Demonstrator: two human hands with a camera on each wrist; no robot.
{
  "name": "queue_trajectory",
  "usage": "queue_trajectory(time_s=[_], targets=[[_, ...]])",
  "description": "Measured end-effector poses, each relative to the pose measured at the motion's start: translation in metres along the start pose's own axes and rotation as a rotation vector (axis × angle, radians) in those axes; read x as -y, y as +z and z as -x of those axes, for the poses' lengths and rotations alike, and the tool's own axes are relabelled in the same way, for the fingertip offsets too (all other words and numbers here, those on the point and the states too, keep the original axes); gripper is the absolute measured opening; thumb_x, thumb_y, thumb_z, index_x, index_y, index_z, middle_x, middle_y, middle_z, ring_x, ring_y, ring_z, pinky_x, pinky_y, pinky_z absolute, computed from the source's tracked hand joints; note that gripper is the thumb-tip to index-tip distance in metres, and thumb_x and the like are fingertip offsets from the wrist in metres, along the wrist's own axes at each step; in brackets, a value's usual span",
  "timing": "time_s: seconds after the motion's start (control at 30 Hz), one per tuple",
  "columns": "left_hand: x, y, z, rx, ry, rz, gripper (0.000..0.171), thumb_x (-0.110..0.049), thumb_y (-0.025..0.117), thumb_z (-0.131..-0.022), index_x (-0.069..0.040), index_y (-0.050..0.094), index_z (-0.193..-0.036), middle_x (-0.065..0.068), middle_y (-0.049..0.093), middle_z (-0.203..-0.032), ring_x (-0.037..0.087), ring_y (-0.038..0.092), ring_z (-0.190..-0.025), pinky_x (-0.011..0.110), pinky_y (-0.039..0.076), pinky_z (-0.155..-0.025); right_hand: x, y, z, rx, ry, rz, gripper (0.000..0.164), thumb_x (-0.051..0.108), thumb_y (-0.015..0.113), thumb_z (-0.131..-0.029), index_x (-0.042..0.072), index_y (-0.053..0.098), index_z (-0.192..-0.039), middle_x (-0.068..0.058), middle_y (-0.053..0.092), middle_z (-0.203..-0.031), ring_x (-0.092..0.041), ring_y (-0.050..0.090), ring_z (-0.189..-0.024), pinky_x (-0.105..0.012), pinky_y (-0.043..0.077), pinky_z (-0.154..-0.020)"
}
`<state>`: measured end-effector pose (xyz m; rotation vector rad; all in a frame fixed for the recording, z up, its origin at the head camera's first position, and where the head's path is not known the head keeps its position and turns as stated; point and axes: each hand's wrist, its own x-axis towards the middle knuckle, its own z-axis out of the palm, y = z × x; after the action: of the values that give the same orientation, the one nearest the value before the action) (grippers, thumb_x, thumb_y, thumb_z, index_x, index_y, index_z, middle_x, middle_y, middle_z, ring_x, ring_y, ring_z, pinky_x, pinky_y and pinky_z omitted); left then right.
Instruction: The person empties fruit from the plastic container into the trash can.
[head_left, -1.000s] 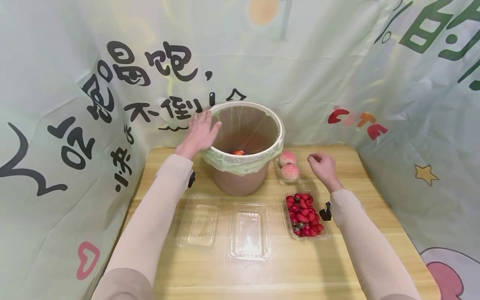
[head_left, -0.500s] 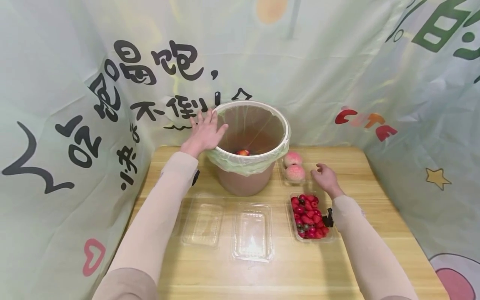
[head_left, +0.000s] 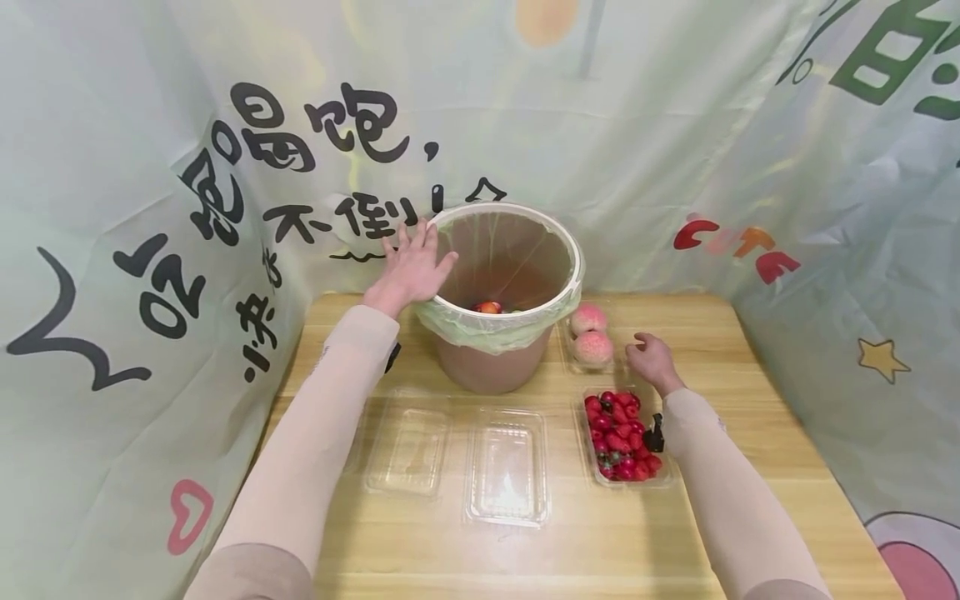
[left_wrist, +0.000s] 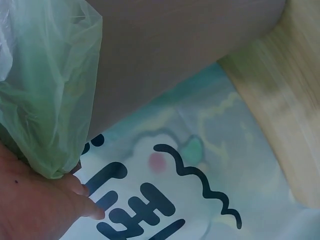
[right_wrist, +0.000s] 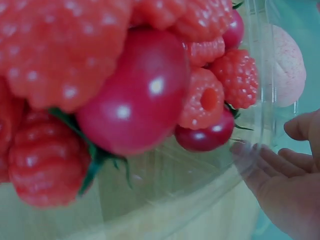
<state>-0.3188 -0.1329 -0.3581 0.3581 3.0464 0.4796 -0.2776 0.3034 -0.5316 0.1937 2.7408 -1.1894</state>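
With fingers spread and fairly straight, my left hand (head_left: 411,268) rests on the left rim of a brown bin (head_left: 491,371). A thin green liner bag (head_left: 498,335) folds over that rim; in the left wrist view its loose edge (left_wrist: 55,100) hangs beside the hand (left_wrist: 45,200). My right hand (head_left: 652,363) holds nothing, its fingers loosely bent. It is just right of two pink peaches (head_left: 592,348) in a clear tray. Nearer me, a clear box holds raspberries (right_wrist: 235,77) and cherry tomatoes (right_wrist: 140,95), large in the right wrist view.
Two clear plastic containers, one at the left (head_left: 408,450) and one in the middle (head_left: 508,467), lie on the wooden table (head_left: 585,542). A red-orange round thing (head_left: 487,307) is inside the bin. Printed cloth (head_left: 637,167) encloses the table's back and sides.
My right hand has come down a little beside the peaches, and its fingers have loosened. My left hand stays on the bin rim, fingers spread wider. The head view has shifted slightly.
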Motion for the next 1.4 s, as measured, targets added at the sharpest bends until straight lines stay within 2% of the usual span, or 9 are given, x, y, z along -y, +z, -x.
queue_trajectory(time_s=[0.23, 0.4, 0.57, 0.8, 0.93, 1.13, 1.4], targets=[[-0.001, 0.002, -0.002, -0.001, -0.001, -0.006, 0.080, -0.054, 0.025, -0.111, -0.001, 0.007, -0.168, 0.021, 0.000, -0.177, 0.053, -0.005, -0.161, 0.072, -0.008, -0.126, -0.008, 0.008, -0.002, -0.018, 0.028, -0.083, 0.056, 0.015, 0.039, -0.109, -0.019, 0.036, -0.153, -0.041, 0.057, -0.141, -0.048, 0.066, -0.124, -0.047, 0.058, -0.102], [-0.001, 0.003, -0.003, -0.011, -0.006, 0.000, 0.079, -0.053, 0.026, -0.111, -0.001, 0.008, -0.168, 0.020, 0.000, -0.177, 0.052, -0.003, -0.161, 0.072, -0.007, -0.127, -0.008, 0.011, -0.005, -0.035, 0.034, -0.159, 0.050, 0.012, 0.040, -0.110, -0.019, 0.043, -0.149, -0.041, 0.060, -0.136, -0.046, 0.071, -0.116, -0.045, 0.063, -0.094], [-0.002, 0.004, -0.003, -0.007, -0.011, -0.007, 0.079, -0.053, 0.026, -0.111, -0.002, 0.009, -0.168, 0.020, 0.000, -0.177, 0.052, -0.003, -0.162, 0.072, -0.006, -0.127, -0.008, 0.013, -0.004, -0.041, 0.040, -0.196, 0.048, 0.010, 0.039, -0.110, -0.019, 0.045, -0.148, -0.041, 0.056, -0.142, -0.048, 0.067, -0.123, -0.041, 0.063, -0.093], [-0.003, 0.005, -0.003, 0.007, -0.012, -0.016, 0.079, -0.053, 0.026, -0.111, -0.002, 0.008, -0.168, 0.019, -0.001, -0.177, 0.051, -0.004, -0.162, 0.071, -0.006, -0.127, -0.009, 0.013, -0.002, -0.062, 0.046, -0.163, 0.047, 0.011, 0.042, -0.109, -0.019, 0.049, -0.145, -0.038, 0.056, -0.145, -0.047, 0.062, -0.129, -0.026, 0.062, -0.085], [-0.003, 0.005, -0.003, 0.008, -0.014, -0.014, 0.079, -0.053, 0.025, -0.111, -0.002, 0.007, -0.168, 0.019, -0.001, -0.177, 0.051, -0.004, -0.162, 0.071, -0.006, -0.127, -0.009, 0.014, -0.002, -0.061, 0.044, -0.162, 0.046, 0.012, 0.043, -0.110, -0.019, 0.050, -0.144, -0.037, 0.056, -0.145, -0.047, 0.061, -0.131, -0.029, 0.062, -0.088], [-0.002, 0.004, -0.002, -0.003, -0.016, -0.018, 0.079, -0.053, 0.026, -0.111, -0.001, 0.008, -0.168, 0.020, 0.000, -0.177, 0.051, -0.004, -0.162, 0.072, -0.005, -0.127, -0.006, 0.015, -0.002, -0.034, 0.048, -0.246, 0.047, 0.009, 0.042, -0.110, -0.018, 0.045, -0.148, -0.037, 0.054, -0.147, -0.049, 0.062, -0.129, -0.041, 0.062, -0.096], [0.000, 0.002, -0.002, 0.006, -0.026, -0.020, 0.080, -0.054, 0.026, -0.111, -0.002, 0.007, -0.168, 0.019, -0.001, -0.177, 0.051, -0.004, -0.162, 0.071, -0.006, -0.127, -0.002, 0.017, -0.003, -0.013, 0.036, -0.282, 0.049, 0.014, 0.040, -0.113, -0.019, 0.043, -0.148, -0.040, 0.056, -0.142, -0.048, 0.063, -0.128, -0.041, 0.062, -0.096]])
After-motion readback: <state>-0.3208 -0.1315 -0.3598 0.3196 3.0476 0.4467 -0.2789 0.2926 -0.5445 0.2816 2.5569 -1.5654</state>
